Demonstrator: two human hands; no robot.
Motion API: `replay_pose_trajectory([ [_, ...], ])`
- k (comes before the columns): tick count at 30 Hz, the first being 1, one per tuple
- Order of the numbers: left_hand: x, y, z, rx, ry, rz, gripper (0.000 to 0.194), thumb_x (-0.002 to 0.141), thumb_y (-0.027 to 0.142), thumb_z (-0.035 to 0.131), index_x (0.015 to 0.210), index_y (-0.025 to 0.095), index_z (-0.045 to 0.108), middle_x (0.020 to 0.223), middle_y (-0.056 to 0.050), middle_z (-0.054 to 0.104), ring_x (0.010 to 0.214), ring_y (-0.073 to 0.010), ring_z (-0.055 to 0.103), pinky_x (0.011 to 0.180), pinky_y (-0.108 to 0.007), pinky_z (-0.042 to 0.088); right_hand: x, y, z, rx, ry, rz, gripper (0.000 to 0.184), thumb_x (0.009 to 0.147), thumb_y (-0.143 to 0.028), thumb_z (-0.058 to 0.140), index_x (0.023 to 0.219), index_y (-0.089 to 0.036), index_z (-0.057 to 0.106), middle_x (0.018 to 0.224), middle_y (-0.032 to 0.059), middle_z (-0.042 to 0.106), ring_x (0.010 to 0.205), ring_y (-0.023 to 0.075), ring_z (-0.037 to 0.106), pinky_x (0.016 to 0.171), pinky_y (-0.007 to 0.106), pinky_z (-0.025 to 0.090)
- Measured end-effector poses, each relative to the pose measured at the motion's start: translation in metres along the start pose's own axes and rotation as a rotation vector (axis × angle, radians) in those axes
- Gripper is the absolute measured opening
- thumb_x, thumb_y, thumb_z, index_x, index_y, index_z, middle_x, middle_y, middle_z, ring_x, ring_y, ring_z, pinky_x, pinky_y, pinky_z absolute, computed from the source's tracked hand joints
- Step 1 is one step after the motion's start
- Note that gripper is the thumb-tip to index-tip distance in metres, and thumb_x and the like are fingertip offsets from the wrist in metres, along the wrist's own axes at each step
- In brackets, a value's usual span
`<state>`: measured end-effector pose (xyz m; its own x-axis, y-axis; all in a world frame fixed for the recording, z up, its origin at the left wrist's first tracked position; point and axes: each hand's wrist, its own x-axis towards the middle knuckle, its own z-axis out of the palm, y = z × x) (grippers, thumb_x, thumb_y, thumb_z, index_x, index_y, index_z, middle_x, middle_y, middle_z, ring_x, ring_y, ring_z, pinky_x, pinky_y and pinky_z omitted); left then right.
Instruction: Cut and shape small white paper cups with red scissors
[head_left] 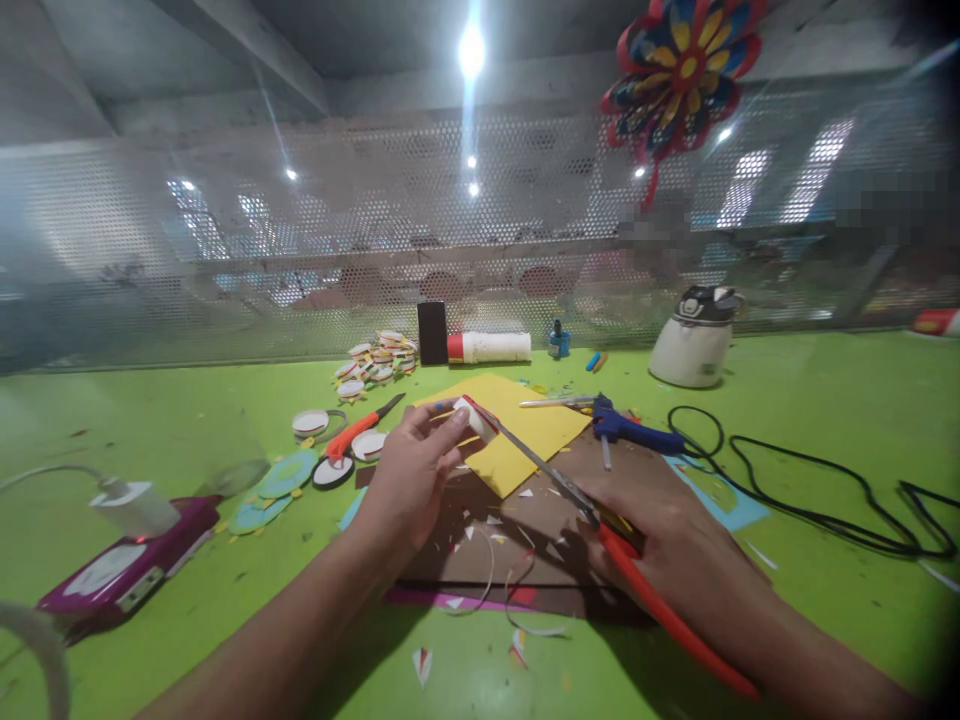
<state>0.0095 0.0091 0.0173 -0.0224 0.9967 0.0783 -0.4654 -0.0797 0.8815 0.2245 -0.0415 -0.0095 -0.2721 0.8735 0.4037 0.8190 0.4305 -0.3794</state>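
Pinched in my left hand (420,455) is a small white piece with a red edge (475,422), paper or card by its look. My right hand (667,530) grips a pair of scissors (551,470) with long orange-red handles. The blade tips reach the edge of the white piece; whether they are parted is hard to see. Below both hands lies a brown board (495,560) strewn with white and red scraps. A yellow sheet (517,450) rests on its far part.
A blue glue gun (637,432) and its black cord lie at right. Orange-handled scissors (356,435) and round paper pieces (289,472) are at left, near a purple power strip (135,570). Farther back stand a pile of white rings (379,358), a dark box (432,333) and a white container (691,345).
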Motion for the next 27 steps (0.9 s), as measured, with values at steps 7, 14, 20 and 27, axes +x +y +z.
replay_pose_trajectory([
  [7,0.0009,-0.0008,-0.0005,0.004,-0.019,-0.016,0.022,0.077,0.018,0.076,0.094,0.010,0.066,0.103,-0.015,0.074,0.092,-0.0230,0.072,0.090,-0.037,0.054,-0.0017,0.0031,0.0015,0.010,0.034,-0.058,0.036,0.079,-0.021,0.050,0.103,-0.022,0.077,0.096,0.0084,0.079,0.085,0.0290,0.071,0.074,0.041,0.054],
  [14,-0.0001,0.0000,0.0000,0.013,0.008,-0.001,0.017,0.079,0.015,0.074,0.093,0.010,0.066,0.100,-0.014,0.075,0.090,-0.0209,0.072,0.088,-0.034,0.056,-0.0027,0.0013,0.0001,0.040,-0.035,0.001,0.030,0.081,-0.023,0.049,0.097,-0.022,0.074,0.096,0.0077,0.078,0.086,0.0300,0.070,0.077,0.045,0.052],
  [20,0.0019,-0.0014,0.0003,0.025,0.015,0.005,0.016,0.079,0.014,0.073,0.093,0.010,0.066,0.098,-0.012,0.075,0.088,-0.0201,0.073,0.087,-0.033,0.056,-0.0030,-0.0001,0.0004,0.071,-0.064,0.042,0.035,0.080,-0.020,0.049,0.106,-0.024,0.072,0.102,0.0067,0.077,0.093,0.0288,0.070,0.082,0.044,0.051],
  [27,0.0020,-0.0031,0.0000,0.045,0.031,-0.012,0.023,0.076,0.018,0.076,0.095,0.010,0.065,0.104,-0.013,0.073,0.091,-0.0210,0.072,0.088,-0.033,0.056,-0.0052,0.0017,0.0009,0.017,-0.054,0.060,0.035,0.079,-0.023,0.053,0.108,-0.023,0.073,0.105,0.0065,0.078,0.095,0.0284,0.071,0.080,0.041,0.054],
])
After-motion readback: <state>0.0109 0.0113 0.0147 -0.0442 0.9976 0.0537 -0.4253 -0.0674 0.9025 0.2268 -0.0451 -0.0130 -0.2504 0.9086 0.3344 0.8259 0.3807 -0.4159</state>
